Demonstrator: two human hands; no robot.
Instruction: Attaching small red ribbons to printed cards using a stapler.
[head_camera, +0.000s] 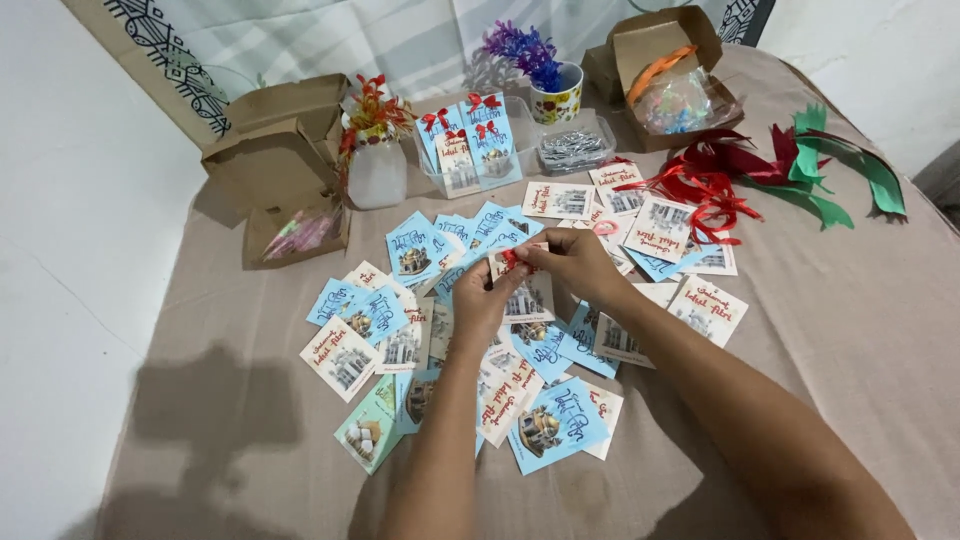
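My left hand and my right hand meet over the middle of the table, both pinching a small white card with a building picture on it. Between the fingertips at the card's top edge sits a small red ribbon bow. Beneath and around my hands lie several loose cards, some blue, some white. A pile of red ribbon lies to the right of my hands.
A clear plastic tray at the back holds cards with red bows. Beside it are a tray of staples, a mug with purple flowers, open cardboard boxes and green paper strips.
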